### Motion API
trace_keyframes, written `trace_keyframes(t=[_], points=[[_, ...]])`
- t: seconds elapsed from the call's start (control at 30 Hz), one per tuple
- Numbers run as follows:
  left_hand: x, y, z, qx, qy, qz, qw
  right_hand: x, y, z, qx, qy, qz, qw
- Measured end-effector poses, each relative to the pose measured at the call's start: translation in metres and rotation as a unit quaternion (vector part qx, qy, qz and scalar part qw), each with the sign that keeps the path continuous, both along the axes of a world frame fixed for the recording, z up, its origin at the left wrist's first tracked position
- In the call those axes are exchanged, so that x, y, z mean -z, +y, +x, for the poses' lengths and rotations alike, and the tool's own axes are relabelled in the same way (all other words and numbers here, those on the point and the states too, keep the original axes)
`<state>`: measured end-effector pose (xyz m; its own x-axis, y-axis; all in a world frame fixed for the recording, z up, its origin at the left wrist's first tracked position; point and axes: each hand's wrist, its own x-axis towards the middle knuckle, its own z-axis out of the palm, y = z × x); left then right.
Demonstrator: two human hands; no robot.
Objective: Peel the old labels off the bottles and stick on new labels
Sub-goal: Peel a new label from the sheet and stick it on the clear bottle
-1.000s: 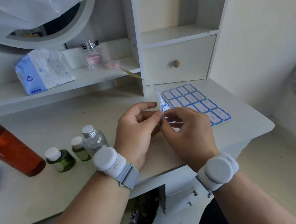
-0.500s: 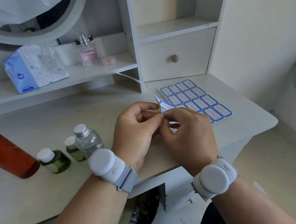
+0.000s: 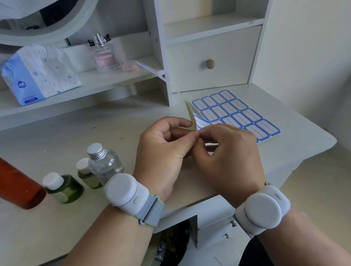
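The label sheet lies on the right part of the pale counter, just in front of a small drawer. It carries rows of white rounded labels with blue borders and faint ruled lines, on yellowish backing paper. Its near-left corner is lifted off the counter and curled upward, showing the yellowish underside. The left hand has its fingers curled and pinches that raised corner between thumb and forefinger. The right hand meets it at the same spot, fingertips closed on the edge of a partly peeled label. Left of the hands stand four bottles: a clear bottle with a silver screw cap, two small green bottles with white caps, and a large amber bottle leaning at the edge of view. Whether any bottle carries a label cannot be told. Each wrist wears a white round band.
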<state>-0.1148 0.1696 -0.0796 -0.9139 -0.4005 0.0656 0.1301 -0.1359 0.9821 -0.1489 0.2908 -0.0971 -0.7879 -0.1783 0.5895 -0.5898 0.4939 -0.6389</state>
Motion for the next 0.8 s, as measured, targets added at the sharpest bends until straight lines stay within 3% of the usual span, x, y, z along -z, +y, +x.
trace_keyframes(t=[0.8], points=[[0.0011,0.0001,-0.0003,0.009,-0.012,-0.06,0.998,-0.0059,-0.0008,0.0014,0.036,-0.009,0.016,0.999]])
